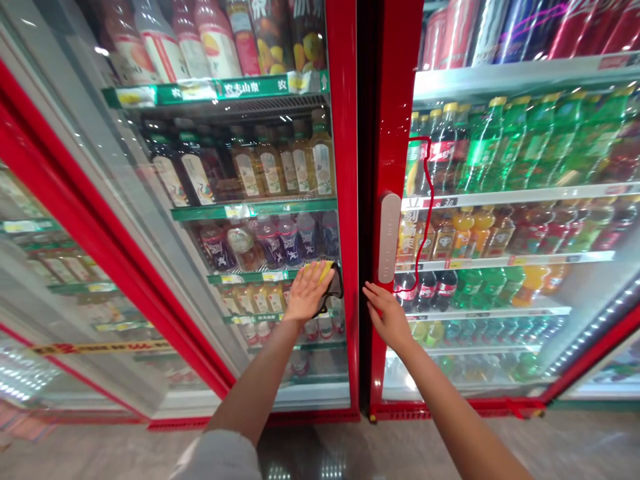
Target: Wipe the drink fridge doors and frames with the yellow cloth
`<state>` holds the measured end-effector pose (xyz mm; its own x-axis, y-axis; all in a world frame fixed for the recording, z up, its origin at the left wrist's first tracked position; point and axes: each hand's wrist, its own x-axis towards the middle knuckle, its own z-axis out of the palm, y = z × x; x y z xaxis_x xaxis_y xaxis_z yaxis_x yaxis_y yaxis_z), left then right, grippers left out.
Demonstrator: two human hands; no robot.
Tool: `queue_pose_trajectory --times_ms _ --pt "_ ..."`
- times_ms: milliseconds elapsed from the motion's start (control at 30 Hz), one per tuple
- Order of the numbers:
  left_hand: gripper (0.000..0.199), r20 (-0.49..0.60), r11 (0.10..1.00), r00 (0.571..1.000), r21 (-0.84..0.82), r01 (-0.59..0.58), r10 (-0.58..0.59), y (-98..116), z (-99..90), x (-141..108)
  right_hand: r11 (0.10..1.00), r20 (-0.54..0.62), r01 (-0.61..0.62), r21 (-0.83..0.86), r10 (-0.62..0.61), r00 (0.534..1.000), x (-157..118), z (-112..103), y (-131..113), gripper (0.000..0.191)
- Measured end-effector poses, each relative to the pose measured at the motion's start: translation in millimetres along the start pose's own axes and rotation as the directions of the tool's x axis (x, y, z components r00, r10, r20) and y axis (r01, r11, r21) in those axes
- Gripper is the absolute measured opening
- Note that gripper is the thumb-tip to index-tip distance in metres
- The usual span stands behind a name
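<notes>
My left hand [306,292] lies flat against the glass door [280,180] of the left drinks fridge, near its right frame. Under its palm and fingers it presses a dark cloth with a yellow part [334,291] to the glass. Just below the pale vertical handle [389,240] of the right fridge door, my right hand [387,313] has its fingers stretched out at the red frame. It holds nothing that I can see; whether the fingertips touch the frame is unclear.
Behind the glass, shelves carry rows of bottles [483,150] and cans [457,37]. A dark gap [367,167] separates the two red-framed fridges. A thin red line [431,193] curves beside the handle. The grey floor [310,447] runs along below the doors.
</notes>
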<state>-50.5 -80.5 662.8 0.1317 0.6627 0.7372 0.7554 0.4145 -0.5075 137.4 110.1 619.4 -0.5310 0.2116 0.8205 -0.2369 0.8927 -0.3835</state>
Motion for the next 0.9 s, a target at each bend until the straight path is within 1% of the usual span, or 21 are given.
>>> queue_pose_trajectory --times_ms 67,100,133,200,267,333,367,400,433,467,500,533,567,600,667,733,767,833,867,900 --pt "0.070 -0.020 0.986 0.987 0.056 0.159 -0.158 6.2 -1.3 -11.7 0.999 -0.023 -0.020 0.026 0.021 1.000 -3.1 7.2 -0.4 0.046" --pt "0.072 -0.011 0.977 0.979 0.073 0.202 -0.202 14.3 0.9 -20.3 0.999 -0.034 -0.035 0.035 0.036 0.999 -6.0 11.9 -0.9 0.047" --pt "0.073 -0.001 0.977 0.980 0.078 0.199 -0.199 24.0 4.5 -29.0 0.998 -0.042 -0.052 0.042 0.053 0.998 -9.1 17.0 -1.7 0.048" --pt "0.070 0.059 0.995 0.994 0.046 0.086 -0.089 41.3 13.4 -42.1 0.995 -0.043 -0.081 0.062 0.084 0.996 -14.1 27.3 -4.1 0.054" --pt "0.066 0.084 1.000 0.996 0.006 -0.025 0.024 46.9 18.8 -45.1 0.991 -0.012 -0.086 0.103 0.087 0.996 -15.2 36.3 -7.0 0.060" --pt "0.064 0.079 0.995 0.992 -0.014 -0.098 0.099 36.9 16.7 -40.3 0.984 0.039 -0.080 0.158 0.075 0.996 -12.7 43.9 -10.0 0.067" --pt "0.064 0.075 0.994 0.992 -0.010 -0.105 0.105 27.6 13.0 -37.2 0.979 0.062 -0.083 0.184 0.073 0.995 -11.0 47.3 -11.3 0.070" --pt "0.065 0.074 0.997 0.994 0.007 -0.076 0.076 17.1 8.1 -35.3 0.975 0.080 -0.092 0.204 0.078 0.994 -9.6 50.7 -12.5 0.072" --pt "0.066 0.072 0.999 0.997 0.034 -0.005 0.002 7.0 3.0 -35.3 0.970 0.089 -0.106 0.218 0.088 0.992 -8.9 54.1 -13.6 0.073" --pt "0.067 0.064 0.992 0.992 0.068 0.102 -0.106 -1.4 -1.6 -38.0 0.967 0.090 -0.119 0.224 0.101 0.991 -9.0 57.7 -14.5 0.073" --pt "0.067 0.050 0.971 0.974 0.098 0.216 -0.222 -7.0 -4.9 -43.4 0.966 0.085 -0.131 0.225 0.114 0.990 -9.9 61.2 -15.4 0.073" --pt "0.068 0.039 0.946 0.950 0.116 0.303 -0.309 -9.4 -6.5 -51.2 0.966 0.079 -0.138 0.220 0.123 0.989 -11.5 64.7 -16.1 0.073" --pt "0.069 0.040 0.933 0.937 0.117 0.341 -0.348 -8.5 -6.3 -60.5 0.967 0.072 -0.142 0.211 0.130 0.989 -13.3 67.9 -16.8 0.074" --pt "0.070 0.058 0.942 0.943 0.103 0.321 -0.328 -4.9 -4.4 -70.4 0.970 0.066 -0.144 0.198 0.133 0.989 -15.1 70.6 -17.5 0.075" --pt "0.072 0.117 0.985 0.978 0.036 0.167 -0.170 5.4 2.6 -86.6 0.976 0.062 -0.144 0.162 0.136 0.989 -17.5 74.3 -19.0 0.078" --pt "0.069 0.161 0.999 0.987 -0.039 0.035 -0.029 11.3 9.5 -91.8 0.983 0.065 -0.147 0.111 0.141 0.988 -17.3 75.7 -21.4 0.079" --pt "0.068 0.169 0.998 0.986 -0.068 -0.001 0.012 10.2 11.3 -89.8 0.985 0.063 -0.150 0.081 0.145 0.987 -16.3 75.8 -23.2 0.079" --pt "0.066 0.172 0.994 0.984 -0.104 -0.020 0.038 -0.7 10.2 -79.6 0.989 0.047 -0.150 0.013 0.149 0.988 -13.7 76.2 -28.3 0.079" --pt "0.065 0.171 0.994 0.985 -0.110 -0.007 0.026 -9.2 7.4 -74.0 0.990 0.035 -0.137 -0.021 0.138 0.990 -12.5 76.7 -31.6 0.081" --pt "0.065 0.167 0.994 0.986 -0.104 0.028 -0.010 -18.1 3.7 -70.0 0.992 0.026 -0.113 -0.054 0.114 0.993 -11.5 77.7 -35.3 0.082"
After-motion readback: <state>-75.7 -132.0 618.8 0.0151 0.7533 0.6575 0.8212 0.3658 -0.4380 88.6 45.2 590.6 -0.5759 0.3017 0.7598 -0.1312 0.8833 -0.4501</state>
